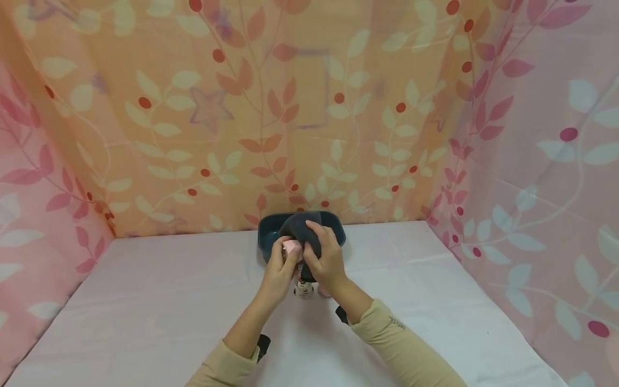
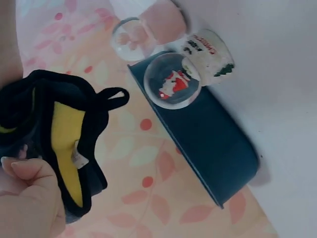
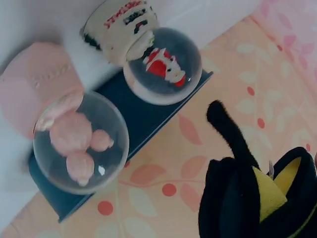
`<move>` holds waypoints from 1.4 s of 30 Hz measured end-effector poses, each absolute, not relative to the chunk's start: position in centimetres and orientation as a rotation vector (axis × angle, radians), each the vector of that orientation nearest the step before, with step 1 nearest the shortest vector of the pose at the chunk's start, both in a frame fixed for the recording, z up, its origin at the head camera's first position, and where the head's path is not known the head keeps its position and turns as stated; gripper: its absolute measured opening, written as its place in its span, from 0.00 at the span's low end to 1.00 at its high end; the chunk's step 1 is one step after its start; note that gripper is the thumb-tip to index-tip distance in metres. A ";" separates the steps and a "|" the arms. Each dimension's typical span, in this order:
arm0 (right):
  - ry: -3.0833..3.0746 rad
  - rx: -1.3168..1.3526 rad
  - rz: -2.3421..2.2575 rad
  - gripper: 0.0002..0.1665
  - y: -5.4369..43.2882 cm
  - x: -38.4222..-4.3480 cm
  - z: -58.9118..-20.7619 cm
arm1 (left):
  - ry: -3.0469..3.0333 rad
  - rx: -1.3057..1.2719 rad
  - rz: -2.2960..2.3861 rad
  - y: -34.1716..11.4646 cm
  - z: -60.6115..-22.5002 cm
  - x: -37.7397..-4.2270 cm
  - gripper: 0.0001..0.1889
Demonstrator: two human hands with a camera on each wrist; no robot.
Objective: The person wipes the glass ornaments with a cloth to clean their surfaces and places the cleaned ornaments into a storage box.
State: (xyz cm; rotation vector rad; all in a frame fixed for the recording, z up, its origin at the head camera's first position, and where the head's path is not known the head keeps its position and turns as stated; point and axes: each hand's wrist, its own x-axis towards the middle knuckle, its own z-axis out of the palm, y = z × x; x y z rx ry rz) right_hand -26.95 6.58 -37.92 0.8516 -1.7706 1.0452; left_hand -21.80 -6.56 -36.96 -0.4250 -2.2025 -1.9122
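Note:
A dark oven mitt [image 1: 302, 231] with black trim, yellow lining and a hanging loop is held up over the table. My right hand [image 1: 327, 257] grips it from the right, fingers spread over its top. My left hand [image 1: 280, 263] pinches a small pink thing [image 1: 292, 248] against the mitt's left side; its far part is hidden by the mitt. Below stand two snow globes: one with a white Christmas base [image 2: 210, 57] and a red-and-white figure, the other with a pink base [image 3: 42, 84] and pink figures inside.
Behind the globes, a dark blue rectangular bin [image 1: 267, 231] stands at the table's back edge, against an orange leaf-print curtain [image 1: 193, 134]. Pink printed curtains [image 1: 546, 188] close off both sides. A white cloth [image 1: 169, 301] covers the table.

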 end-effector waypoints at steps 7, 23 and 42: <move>-1.912 0.670 1.637 0.24 6.7 -26.7 -37.1 | -2.178 -0.496 -1.934 -6.8 -37.7 -22.1 0.22; -1.789 0.148 2.395 0.23 7.1 -26.9 -35.7 | -2.018 -0.423 -2.274 -8.1 -37.7 -22.3 0.32; -1.843 0.626 1.645 0.26 7.2 -25.7 -35.8 | -2.102 -0.231 -2.289 -7.7 -37.2 -22.4 0.25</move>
